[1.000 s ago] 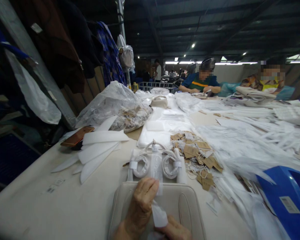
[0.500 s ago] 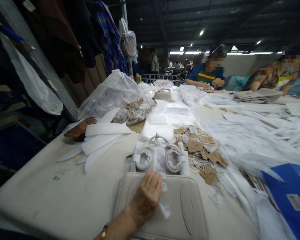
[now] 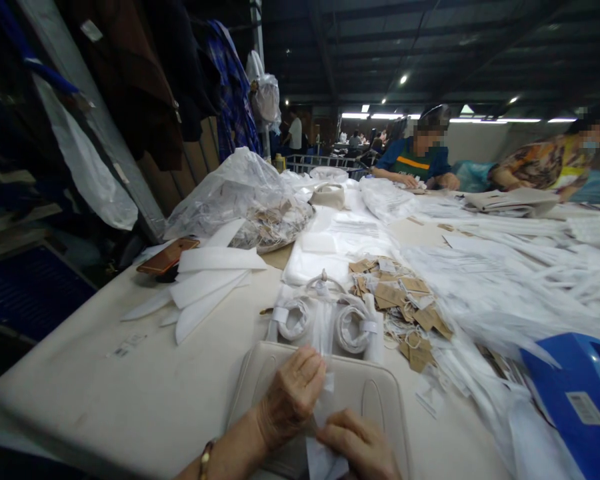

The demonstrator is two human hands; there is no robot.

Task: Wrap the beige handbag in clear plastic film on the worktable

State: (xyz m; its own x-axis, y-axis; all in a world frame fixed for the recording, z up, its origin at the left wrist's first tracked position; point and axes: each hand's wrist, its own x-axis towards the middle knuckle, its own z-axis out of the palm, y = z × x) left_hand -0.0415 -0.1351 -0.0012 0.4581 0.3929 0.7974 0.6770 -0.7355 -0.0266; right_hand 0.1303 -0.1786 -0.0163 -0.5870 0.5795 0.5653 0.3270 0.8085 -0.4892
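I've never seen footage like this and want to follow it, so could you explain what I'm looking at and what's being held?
There's no machine here, just a person working bare-handed. The camera is worn on that person's head, looking forward and down, so you see roughly their view. On the table lies a pale bag. Over it, the left hand pinches a translucent strip; the right hand seems to grip it lower down, though it's blurred. Around them lie white sheets, brown tags and what looks like a phone.

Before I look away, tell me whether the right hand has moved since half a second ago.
Yes: mostly out of view then, the right hand now lies farther up over the bag.
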